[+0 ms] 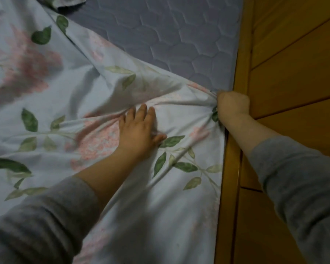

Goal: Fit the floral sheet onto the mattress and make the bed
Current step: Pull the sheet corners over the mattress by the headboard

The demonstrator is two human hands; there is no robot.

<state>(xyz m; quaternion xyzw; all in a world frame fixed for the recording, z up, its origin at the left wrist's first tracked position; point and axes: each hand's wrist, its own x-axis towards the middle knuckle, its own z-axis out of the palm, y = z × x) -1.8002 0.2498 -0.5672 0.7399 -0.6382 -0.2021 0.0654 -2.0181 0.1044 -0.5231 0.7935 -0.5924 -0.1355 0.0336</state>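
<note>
The right hand (232,104) clenched the pale-blue floral cotton sheet (46,92), bunched at the right edge of the quilted grey mattress (169,35); the left hand (139,130) lay flat on it. Soft, light cloth, probably best held by its hem.

The person wears a long-sleeved grey top, of which only the two sleeves show. The left sleeve (46,216) fills the near left corner. It is a soft, mottled mid-grey fabric gathered in thick crosswise folds, and its cuff ends partway along the forearm. The right sleeve (301,183), at the near right, is the same grey but smoother, with a few shallow creases. Beyond each cuff the forearm and wrist are uncovered, as are the left hand (139,130) and the right hand (232,103), both slightly blurred.
</note>
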